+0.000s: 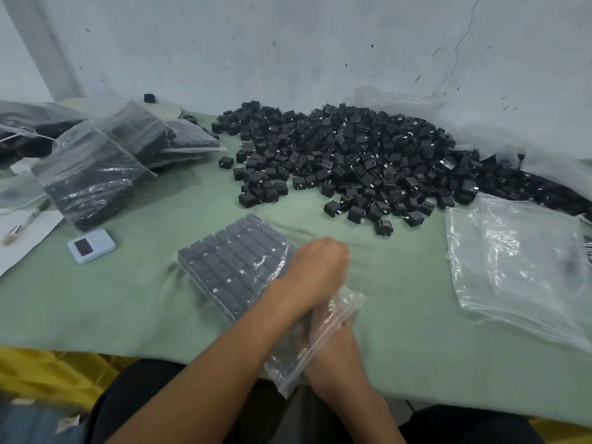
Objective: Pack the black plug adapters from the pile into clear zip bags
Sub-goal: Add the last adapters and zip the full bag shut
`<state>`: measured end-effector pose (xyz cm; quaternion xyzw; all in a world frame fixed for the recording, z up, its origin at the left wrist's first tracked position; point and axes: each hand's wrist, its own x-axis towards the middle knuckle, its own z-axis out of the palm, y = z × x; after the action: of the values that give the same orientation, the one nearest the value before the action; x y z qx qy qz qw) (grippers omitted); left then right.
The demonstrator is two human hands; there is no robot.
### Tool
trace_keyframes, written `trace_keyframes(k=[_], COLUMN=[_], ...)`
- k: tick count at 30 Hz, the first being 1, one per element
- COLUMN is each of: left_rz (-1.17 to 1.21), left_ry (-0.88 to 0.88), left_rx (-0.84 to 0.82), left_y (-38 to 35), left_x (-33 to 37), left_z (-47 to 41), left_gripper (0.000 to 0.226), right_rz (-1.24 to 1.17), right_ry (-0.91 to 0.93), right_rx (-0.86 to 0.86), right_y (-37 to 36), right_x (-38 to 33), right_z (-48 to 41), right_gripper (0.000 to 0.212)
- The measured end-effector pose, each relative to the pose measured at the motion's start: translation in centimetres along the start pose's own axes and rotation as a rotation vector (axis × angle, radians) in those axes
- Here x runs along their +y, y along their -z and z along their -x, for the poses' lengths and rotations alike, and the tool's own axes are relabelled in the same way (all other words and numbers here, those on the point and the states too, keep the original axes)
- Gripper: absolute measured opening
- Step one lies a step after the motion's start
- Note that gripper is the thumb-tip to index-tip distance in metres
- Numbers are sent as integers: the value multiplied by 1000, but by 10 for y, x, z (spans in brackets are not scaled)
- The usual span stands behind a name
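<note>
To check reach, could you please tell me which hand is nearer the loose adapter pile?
Left. The left hand rests on the filled bag's far side, close below the pile; the right hand lies nearer the person, at the bag's mouth.

A small pale-blue device [92, 245] on green tablecloth [128, 299], near a pen [34, 215] on white paper [28, 243].

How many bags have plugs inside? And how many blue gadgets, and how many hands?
packed bags on the left: 4 that show, maybe more hidden
bag being packed: 1
blue gadget: 1
hands: 2, left hand and right hand
Total: 8
The loose plugs and empty bags are too piled up to count.
</note>
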<state>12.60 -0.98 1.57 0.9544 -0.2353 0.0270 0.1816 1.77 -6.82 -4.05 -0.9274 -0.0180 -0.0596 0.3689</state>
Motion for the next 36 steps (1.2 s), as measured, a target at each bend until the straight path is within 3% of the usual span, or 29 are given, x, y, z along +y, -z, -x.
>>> trace_keyframes(k=[3,6,11,14,16,19,24,28,32,35,36], left_rz=[-27,-132,-198,-200,-189,-197,-160,-146,-127,-107,-79], left_ry=[140,241,224,225,227,232,242,208,205,190,174], left_rx=[58,-98,-119,-99,-97,-102,-146,-103,-31,34,80], left_y=[5,-4,-17,-17,-17,-16,-11,-24,-26,-16,-11], left_x=[-50,-84,-97,-98,-97,-95,-89,-76,-73,-66,-61], left_z=[1,1,1,2,2,4,5,19,25,30,34], left_gripper=[39,58,69,69,69,69,82,88,89,76,70], right_rz=[82,208,208,90,-31,12,192,177,342,141,74], right_ry=[49,57,44,36,45,136,99,106,410,261,173], right_rx=[-64,-58,-14,44,61,79,-39,-131,-148,-344,-310], right_y=[-5,-8,-9,-12,-9,-7,-9,-1,37,91,108], right_x=[8,17,18,18,15,15,22,16,10,20,24], right_z=[-5,-6,-5,4,8,10,6,5,20,14,2], right_gripper=[76,87,87,84,77,67,77,80,59,30,25])
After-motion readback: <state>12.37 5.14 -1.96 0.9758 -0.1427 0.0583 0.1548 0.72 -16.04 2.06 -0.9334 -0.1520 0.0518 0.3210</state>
